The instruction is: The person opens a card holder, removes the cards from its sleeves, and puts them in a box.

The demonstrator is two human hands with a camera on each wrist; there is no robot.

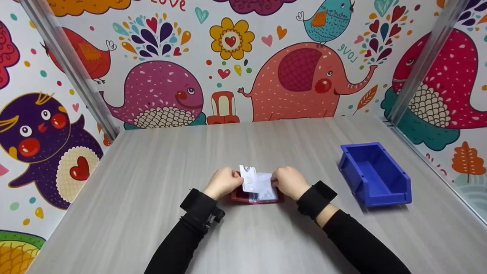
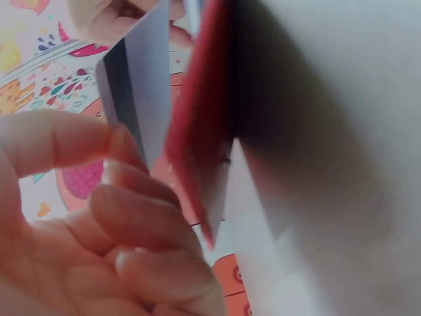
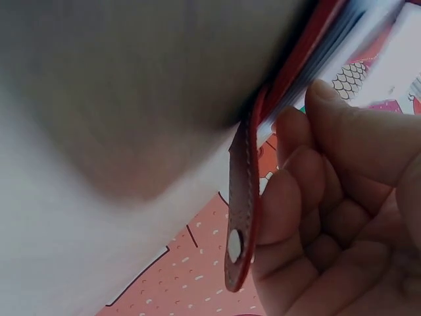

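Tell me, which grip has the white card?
The person's left grip, which pinches the white card. The right grip differs: it is at the pale inner sleeves of the open red wallet, on the side nearer the blue bin.

A pale grey counter point(image 1: 159, 163) with streaky wood grain reaches to a white far wall point(image 1: 236, 82), printed with a purple whale point(image 1: 163, 91), coral elephant point(image 1: 296, 91) and yellow flower point(image 1: 218, 40). Metal posts point(image 1: 68, 68) mark both far corners; a dark purple bird point(image 1: 42, 140) decorates the left wall point(image 1: 19, 80), a red whale point(image 1: 452, 72) the right.

Left hand point(image 1: 223, 182), right hand point(image 1: 291, 182); both curled
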